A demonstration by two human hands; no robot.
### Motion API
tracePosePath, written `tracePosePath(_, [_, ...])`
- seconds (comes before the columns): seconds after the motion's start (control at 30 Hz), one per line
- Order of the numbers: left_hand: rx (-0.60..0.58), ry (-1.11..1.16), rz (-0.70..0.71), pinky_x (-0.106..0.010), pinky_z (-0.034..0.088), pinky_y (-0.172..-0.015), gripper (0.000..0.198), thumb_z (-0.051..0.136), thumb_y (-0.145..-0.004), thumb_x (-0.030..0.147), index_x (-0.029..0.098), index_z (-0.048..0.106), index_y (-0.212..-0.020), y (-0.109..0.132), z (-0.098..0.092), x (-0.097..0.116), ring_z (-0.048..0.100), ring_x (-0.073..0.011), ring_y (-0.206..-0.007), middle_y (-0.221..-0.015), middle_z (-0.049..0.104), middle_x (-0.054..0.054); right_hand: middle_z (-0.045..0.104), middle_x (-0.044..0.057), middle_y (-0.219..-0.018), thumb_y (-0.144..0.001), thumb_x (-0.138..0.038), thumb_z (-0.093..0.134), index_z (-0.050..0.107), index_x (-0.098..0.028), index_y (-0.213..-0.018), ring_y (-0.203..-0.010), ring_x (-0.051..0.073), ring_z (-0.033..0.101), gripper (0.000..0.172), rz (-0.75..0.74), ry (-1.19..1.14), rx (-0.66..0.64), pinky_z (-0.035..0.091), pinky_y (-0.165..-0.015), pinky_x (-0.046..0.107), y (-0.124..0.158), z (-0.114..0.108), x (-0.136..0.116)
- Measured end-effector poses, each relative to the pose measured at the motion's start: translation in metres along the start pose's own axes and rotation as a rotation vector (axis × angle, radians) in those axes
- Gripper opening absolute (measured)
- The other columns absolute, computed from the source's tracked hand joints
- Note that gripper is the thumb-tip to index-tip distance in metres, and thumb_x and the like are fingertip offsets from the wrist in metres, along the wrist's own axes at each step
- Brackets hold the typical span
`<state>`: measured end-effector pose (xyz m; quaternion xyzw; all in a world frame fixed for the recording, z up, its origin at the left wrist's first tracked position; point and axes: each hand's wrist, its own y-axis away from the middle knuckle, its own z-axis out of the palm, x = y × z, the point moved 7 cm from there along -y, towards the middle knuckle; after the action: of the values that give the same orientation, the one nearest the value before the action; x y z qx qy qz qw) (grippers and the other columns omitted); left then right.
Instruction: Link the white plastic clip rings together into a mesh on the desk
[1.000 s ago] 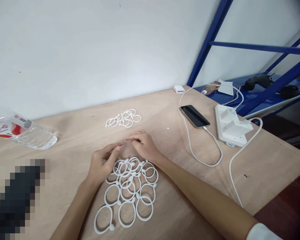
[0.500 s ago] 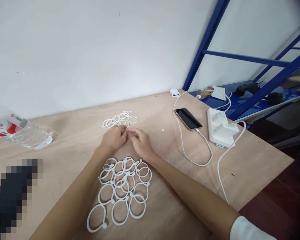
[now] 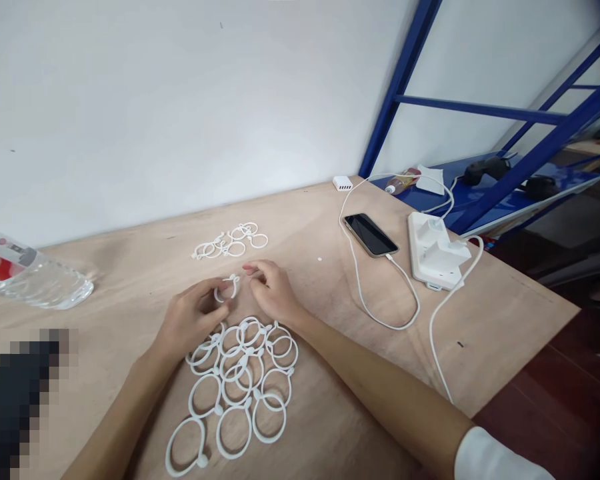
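Observation:
My left hand (image 3: 193,317) holds one white plastic ring (image 3: 235,291) with a small knob, its thumb and fingers curled about the ring's left side. Just to the right, my right hand (image 3: 273,290) has its fingers loosely bent and thumb apart, with nothing visible in it. Below both hands, several larger-looking white rings (image 3: 234,455) lie overlapping in a cluster on the wooden table. Beyond the hands, a smaller group of white rings (image 3: 236,249) rests near the wall.
A clear plastic bottle (image 3: 63,283) lies at the left. On the right are a phone (image 3: 371,233) on a white cable, a power strip (image 3: 420,250) with plugs and a small white charger (image 3: 343,183). A blue metal frame (image 3: 400,87) stands beyond the table's edge (image 3: 525,353).
My left hand has drawn back toward me and left from the far rings, now with a ring showing in it. My right hand has separated from it. The view has shifted slightly.

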<state>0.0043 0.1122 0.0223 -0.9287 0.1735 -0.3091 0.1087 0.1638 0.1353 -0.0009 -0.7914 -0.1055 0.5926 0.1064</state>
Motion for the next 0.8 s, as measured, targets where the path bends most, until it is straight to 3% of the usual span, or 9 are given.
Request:
tracePosePath(0.13, [0.011, 0.074, 0.034, -0.032, 0.055, -0.084, 0.027, 0.058, -0.073, 0.029, 0.022, 0.065, -0.099, 0.018, 0.001, -0.001, 0.069, -0.0211, -0.094, -0.109, 0.072, -0.005, 0.072, 0.004, -0.092, -0.066, -0.003, 0.059, 0.071, -0.016, -0.098, -0.090, 0.016, 0.065, 0.037, -0.127, 0.036, -0.198, 0.050, -0.088, 0.028, 0.006, 0.013, -0.014])
tracePosePath(0.2, [0.012, 0.075, 0.059, -0.034, 0.054, -0.088, 0.026, 0.056, -0.073, 0.025, 0.022, 0.064, -0.098, 0.022, 0.002, 0.003, 0.068, -0.0211, -0.097, -0.111, 0.071, -0.006, 0.073, 0.003, -0.085, -0.065, -0.005, 0.061, 0.073, -0.016, -0.093, -0.080, 0.014, 0.066, 0.032, -0.122, 0.016, -0.276, 0.051, -0.080, 0.025, 0.009, 0.018, -0.015])
tracePosePath(0.37, [0.008, 0.068, 0.095, -0.037, 0.052, -0.091, 0.029, 0.060, -0.077, 0.033, 0.021, 0.062, -0.103, 0.022, 0.003, 0.011, 0.066, -0.0224, -0.102, -0.114, 0.069, -0.008, 0.074, 0.002, -0.080, -0.067, -0.007, 0.060, 0.075, -0.015, -0.085, -0.072, 0.012, 0.066, 0.025, -0.031, -0.040, -0.254, 0.051, -0.068, 0.021, 0.010, 0.018, -0.008])
tracePosePath(0.5, [0.067, 0.068, -0.036, -0.035, 0.054, -0.088, 0.051, 0.066, -0.075, 0.045, 0.020, 0.057, -0.118, 0.021, -0.001, 0.001, 0.067, -0.0228, -0.100, -0.110, 0.070, -0.007, 0.073, 0.002, -0.074, -0.069, -0.015, 0.066, 0.076, -0.015, -0.088, -0.066, 0.012, 0.065, 0.021, 0.023, -0.076, -0.214, 0.049, -0.061, 0.021, 0.009, 0.014, -0.005])
tracePosePath(0.6, [0.084, 0.068, -0.037, -0.036, 0.054, -0.088, 0.051, 0.065, -0.077, 0.047, 0.019, 0.059, -0.119, 0.020, -0.001, -0.003, 0.067, -0.0231, -0.099, -0.112, 0.070, -0.008, 0.073, 0.002, -0.073, -0.071, -0.019, 0.068, 0.076, -0.015, -0.089, -0.063, 0.011, 0.064, 0.020, 0.030, -0.078, -0.222, 0.048, -0.058, 0.020, 0.009, 0.014, -0.004])
tracePosePath(0.8, [0.098, 0.014, 0.110, -0.036, 0.052, -0.090, 0.036, 0.059, -0.083, 0.041, 0.016, 0.066, -0.109, 0.023, -0.001, 0.006, 0.065, -0.0231, -0.101, -0.110, 0.069, -0.011, 0.075, 0.002, -0.084, -0.068, -0.009, 0.066, 0.076, -0.018, -0.081, -0.076, 0.013, 0.067, 0.019, -0.095, -0.003, -0.256, 0.051, -0.072, 0.023, 0.009, 0.016, -0.013])
